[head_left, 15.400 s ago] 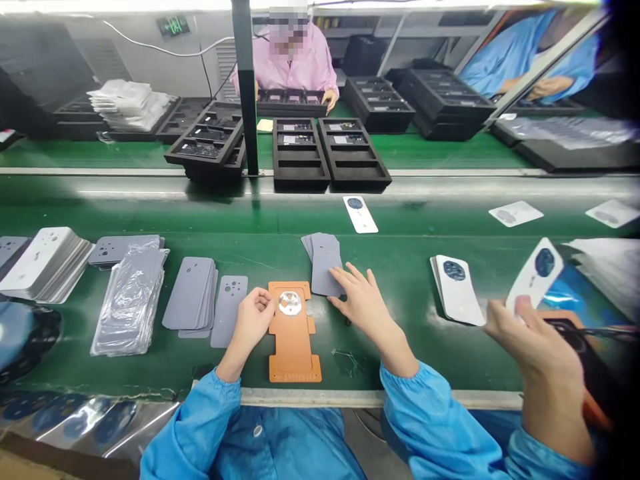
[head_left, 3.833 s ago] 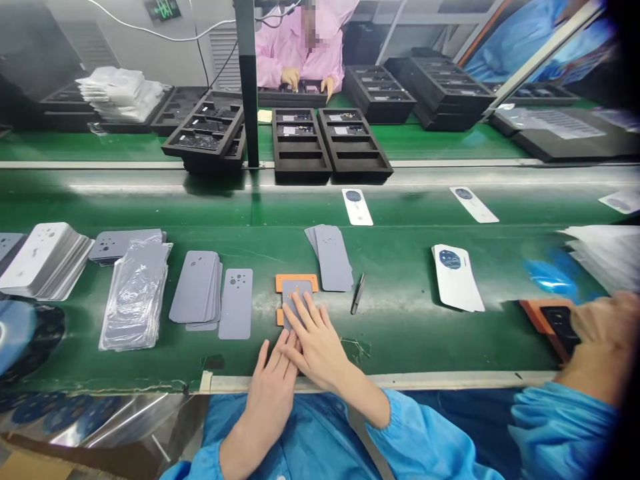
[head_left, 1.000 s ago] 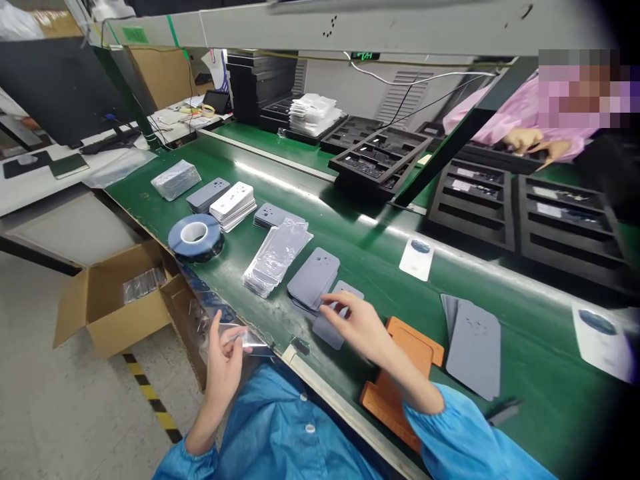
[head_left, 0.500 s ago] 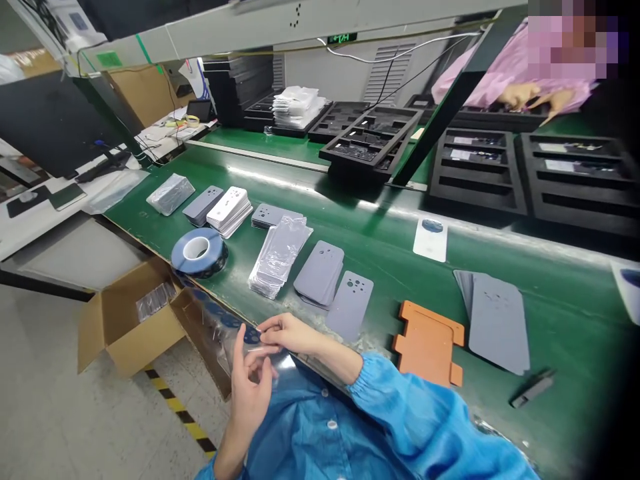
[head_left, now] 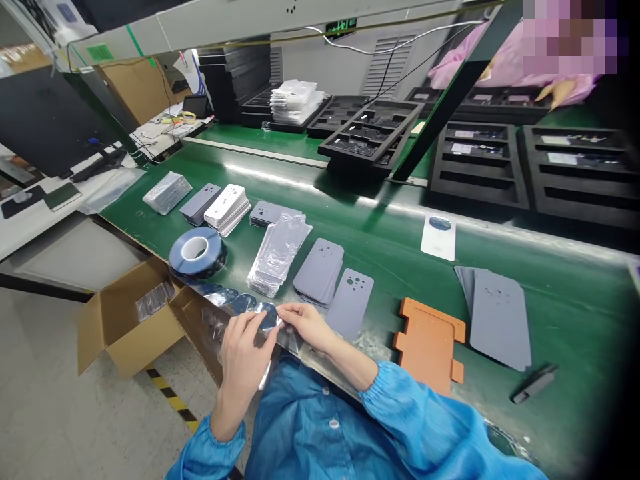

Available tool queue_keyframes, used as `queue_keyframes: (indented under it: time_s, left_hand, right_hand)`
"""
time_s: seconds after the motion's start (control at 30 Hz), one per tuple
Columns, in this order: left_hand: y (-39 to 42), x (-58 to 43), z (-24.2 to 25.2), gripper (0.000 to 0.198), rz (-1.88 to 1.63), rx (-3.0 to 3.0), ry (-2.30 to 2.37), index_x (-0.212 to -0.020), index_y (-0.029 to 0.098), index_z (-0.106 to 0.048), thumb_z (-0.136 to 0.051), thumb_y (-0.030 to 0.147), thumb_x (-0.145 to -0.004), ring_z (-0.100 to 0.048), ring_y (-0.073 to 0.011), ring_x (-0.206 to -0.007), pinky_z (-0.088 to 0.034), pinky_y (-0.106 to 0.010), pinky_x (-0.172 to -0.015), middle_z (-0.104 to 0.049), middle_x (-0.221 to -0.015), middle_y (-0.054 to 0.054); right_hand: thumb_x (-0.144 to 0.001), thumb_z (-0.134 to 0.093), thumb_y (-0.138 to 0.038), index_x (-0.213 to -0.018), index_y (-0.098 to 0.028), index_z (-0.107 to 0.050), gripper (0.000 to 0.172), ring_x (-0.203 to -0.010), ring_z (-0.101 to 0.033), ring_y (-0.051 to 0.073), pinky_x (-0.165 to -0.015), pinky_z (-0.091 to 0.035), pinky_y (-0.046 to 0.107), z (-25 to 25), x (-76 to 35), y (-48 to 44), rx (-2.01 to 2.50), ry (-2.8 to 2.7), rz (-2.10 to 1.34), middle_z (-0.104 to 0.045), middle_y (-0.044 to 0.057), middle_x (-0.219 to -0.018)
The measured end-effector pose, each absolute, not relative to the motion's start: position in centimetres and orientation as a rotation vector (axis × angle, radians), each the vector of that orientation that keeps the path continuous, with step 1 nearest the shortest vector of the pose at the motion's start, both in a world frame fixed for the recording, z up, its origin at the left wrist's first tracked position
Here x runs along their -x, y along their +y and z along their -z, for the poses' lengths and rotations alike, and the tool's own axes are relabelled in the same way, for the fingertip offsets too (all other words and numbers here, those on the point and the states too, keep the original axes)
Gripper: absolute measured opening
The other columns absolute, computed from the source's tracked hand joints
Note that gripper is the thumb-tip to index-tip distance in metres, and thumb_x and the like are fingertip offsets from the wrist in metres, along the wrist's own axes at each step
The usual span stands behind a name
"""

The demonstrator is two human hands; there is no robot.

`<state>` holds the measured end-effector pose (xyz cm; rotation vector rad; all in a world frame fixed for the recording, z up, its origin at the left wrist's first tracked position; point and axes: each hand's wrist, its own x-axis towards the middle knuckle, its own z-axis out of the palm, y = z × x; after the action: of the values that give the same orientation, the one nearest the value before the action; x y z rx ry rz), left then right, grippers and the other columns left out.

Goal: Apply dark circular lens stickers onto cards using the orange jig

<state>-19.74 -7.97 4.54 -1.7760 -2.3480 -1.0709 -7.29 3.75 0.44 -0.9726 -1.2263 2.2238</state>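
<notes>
A clear film strip [head_left: 245, 303] carrying dark blue rounded stickers runs from the blue roll [head_left: 217, 257] along the table's front edge. My left hand [head_left: 245, 350] is bent over the strip, its thumb and fingertips closed at the edge of a sticker. Right beside it, my right hand [head_left: 311, 327] pinches the strip's end near the same sticker [head_left: 269, 313] between thumb and forefinger. Just beyond lie a single grey phone-back-shaped sheet [head_left: 353, 300] with camera holes and a stack of such sheets [head_left: 320, 270].
Wrapped sheets [head_left: 280, 253] and a white stack [head_left: 227, 210] lie farther left. An orange fixture [head_left: 430, 347], fanned grey sheets [head_left: 500, 320] and a small dark tool [head_left: 535, 385] are to the right. An open carton [head_left: 145, 343] stands below. Across the bench are black trays [head_left: 477, 180] and a person in pink.
My left hand has moved up and forward onto the film strip, its raised forefinger now bent down. My right hand has shifted slightly right and up. More of the sticker strip shows.
</notes>
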Motion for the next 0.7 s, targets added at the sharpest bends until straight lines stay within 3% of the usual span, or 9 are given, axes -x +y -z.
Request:
queue_keyframes:
  time_s: [0.27, 0.43, 0.6, 0.7]
  left_hand:
    - [-6.5, 18.9, -3.4, 0.018, 1.157, 1.806, -2.41, -0.099, 0.023, -0.075, -0.061, 0.033, -0.093, -0.065, -0.0253, -0.094, -0.051, -0.039, -0.089, -0.071, -0.098, -0.008]
    - [-6.4, 19.6, -3.7, 0.024, 1.521, 1.59, -2.597, -0.085, 0.021, -0.072, -0.057, 0.037, -0.094, -0.066, -0.0202, -0.08, -0.053, -0.032, -0.076, -0.073, -0.087, -0.006]
    - [-6.1, 19.8, -4.6, 0.031, 2.105, 1.095, -2.677, -0.093, 0.015, -0.072, -0.066, 0.045, -0.088, -0.066, -0.0161, -0.065, -0.051, -0.027, -0.063, -0.075, -0.084, -0.007]
    - [-5.7, 19.0, -5.0, 0.034, 2.335, 1.126, -2.692, -0.094, 0.014, -0.072, -0.067, 0.046, -0.087, -0.058, -0.0119, -0.053, -0.044, -0.023, -0.053, -0.069, -0.068, -0.003]
  right_hand:
    - [-0.066, -0.084, -0.051, -0.088, -0.014, -0.077, 0.044, -0.064, -0.059, 0.011, -0.059, -0.043, 0.024, -0.4, 6.0, 3.9, 0.972, -1.104, -2.203, -0.075, 0.005, -0.081]
    - [-0.069, -0.081, -0.047, -0.089, -0.016, -0.074, 0.038, -0.065, -0.061, 0.014, -0.058, -0.044, 0.025, 0.5, 6.0, 4.0, 1.053, -1.207, -2.109, -0.076, 0.005, -0.082]
    - [-0.076, -0.075, -0.036, -0.096, -0.014, -0.074, 0.029, -0.076, -0.069, 0.019, -0.077, -0.053, 0.033, 0.8, 5.5, 4.3, 1.086, -1.393, -1.93, -0.075, 0.006, -0.08]
    - [-0.081, -0.07, -0.037, -0.102, -0.016, -0.074, 0.029, -0.085, -0.069, 0.021, -0.084, -0.054, 0.036, -0.2, 4.4, 4.2, 1.15, -1.513, -1.747, -0.076, 0.007, -0.092]
